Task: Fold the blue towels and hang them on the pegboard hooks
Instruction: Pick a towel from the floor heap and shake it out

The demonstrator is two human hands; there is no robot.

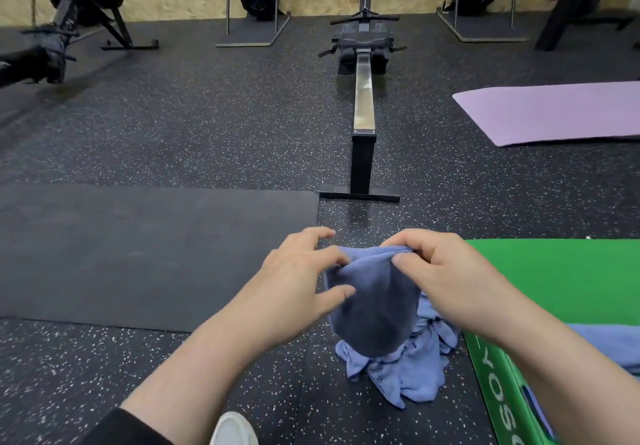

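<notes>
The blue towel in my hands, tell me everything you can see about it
The blue towel is a soft, terry-like cloth in a dusty blue, bunched rather than folded. It hangs in the air above the speckled floor. The right hand pinches its top edge between thumb and fingers, and the left hand touches its left side with spread fingers. Its lower end hangs over a crumpled lighter blue towel on the floor beside the green box; whether the two touch cannot be told.

Even indoor light, blurred edges, wide-angle bowing
</notes>
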